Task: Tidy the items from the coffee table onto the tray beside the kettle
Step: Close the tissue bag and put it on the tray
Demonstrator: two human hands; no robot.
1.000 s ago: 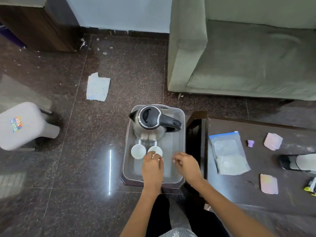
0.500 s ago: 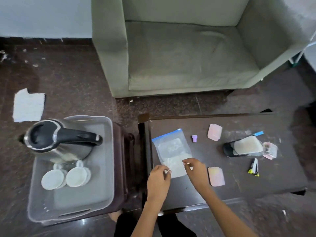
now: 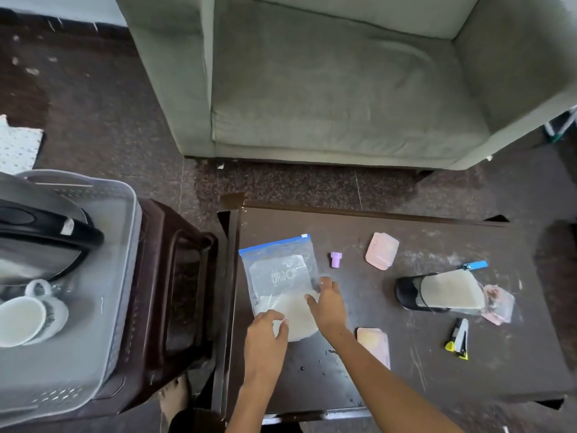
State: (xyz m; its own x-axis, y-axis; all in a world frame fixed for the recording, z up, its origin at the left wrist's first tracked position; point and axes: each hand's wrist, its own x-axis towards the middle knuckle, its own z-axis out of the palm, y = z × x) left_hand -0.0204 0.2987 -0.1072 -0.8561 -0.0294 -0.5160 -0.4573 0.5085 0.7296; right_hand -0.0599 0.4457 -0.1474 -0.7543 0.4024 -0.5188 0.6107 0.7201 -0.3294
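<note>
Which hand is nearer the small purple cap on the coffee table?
The right hand. It rests on the zip bag's right edge, just below the purple cap. The left hand sits at the bag's bottom-left corner, farther away.

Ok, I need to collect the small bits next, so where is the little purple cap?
In the head view, the purple cap stands on the coffee table, between the zip bag to its left and a pink case to its right.

Your coffee table sits before the armchair. On it, the zip bag lies leftmost, the shoe to its right. Left of the table, the tray holds the kettle and cups.
</note>
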